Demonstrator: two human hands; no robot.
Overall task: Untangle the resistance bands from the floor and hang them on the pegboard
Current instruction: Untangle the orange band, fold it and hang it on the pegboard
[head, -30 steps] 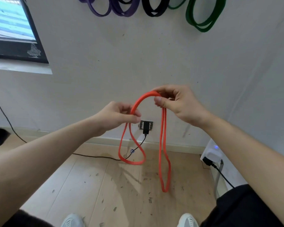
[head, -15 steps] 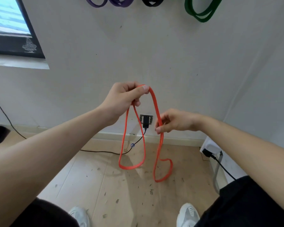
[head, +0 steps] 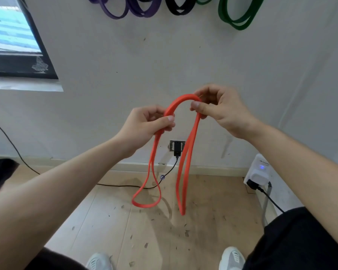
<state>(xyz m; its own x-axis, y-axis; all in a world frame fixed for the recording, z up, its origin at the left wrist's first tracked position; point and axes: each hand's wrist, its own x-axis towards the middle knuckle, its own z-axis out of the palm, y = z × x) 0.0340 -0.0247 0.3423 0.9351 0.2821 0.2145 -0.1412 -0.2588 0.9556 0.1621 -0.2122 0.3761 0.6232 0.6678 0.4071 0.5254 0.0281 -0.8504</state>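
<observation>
An orange resistance band (head: pixel 184 168) hangs in front of me, held up by both hands. My left hand (head: pixel 144 127) pinches it at the left, and a short wide loop drops below that hand. My right hand (head: pixel 220 110) pinches it at the right, slightly higher, with a long narrow loop hanging beneath. An arch of band spans between the two hands. On the wall above hang purple bands (head: pixel 125 8), a black band (head: pixel 180 7) and a green band (head: pixel 240 18); their hooks are out of frame.
A wall socket with a black plug (head: pixel 177 148) sits low on the wall behind the band, its cable trailing left over the wooden floor (head: pixel 144 240). A white adapter (head: pixel 259 172) is at the right. A dark window frame (head: pixel 21 61) is at the upper left. My shoes show at the bottom.
My right hand rose from low on the band to grip it near the top. My left hand dropped slightly. The right loop, curled half a second ago, now hangs straight.
</observation>
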